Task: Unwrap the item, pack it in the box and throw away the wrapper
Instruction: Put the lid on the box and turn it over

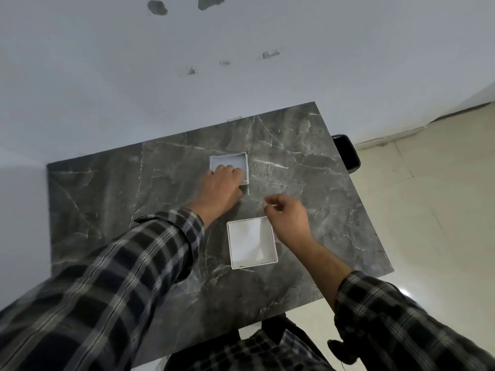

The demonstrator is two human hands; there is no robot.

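- My left hand [222, 183] reaches to 12 o'clock, fingers curled into the box [232, 163]; the item is hidden under it, I cannot tell the grip.
- The lid [251, 243] lies near me on the desk [107, 183].
- My right hand [288, 214] pinches a thin clear wrapper [266, 207]; the bin [347, 153] at 2 o'clock is nearer to it.

**Setting: marble-patterned table against a pale wall**

A dark grey table [308, 162], veined in white like marble, is standing with its far edge against a plain whitish wall [107, 76]. Several grey patches [157, 7], where the paint is chipping, are showing high on that wall. Cream floor tiles [434, 199] are lying to the right, glossy and reflecting a small spot of light. A black bin [348, 153] is sitting on the floor just beside the table's right edge.
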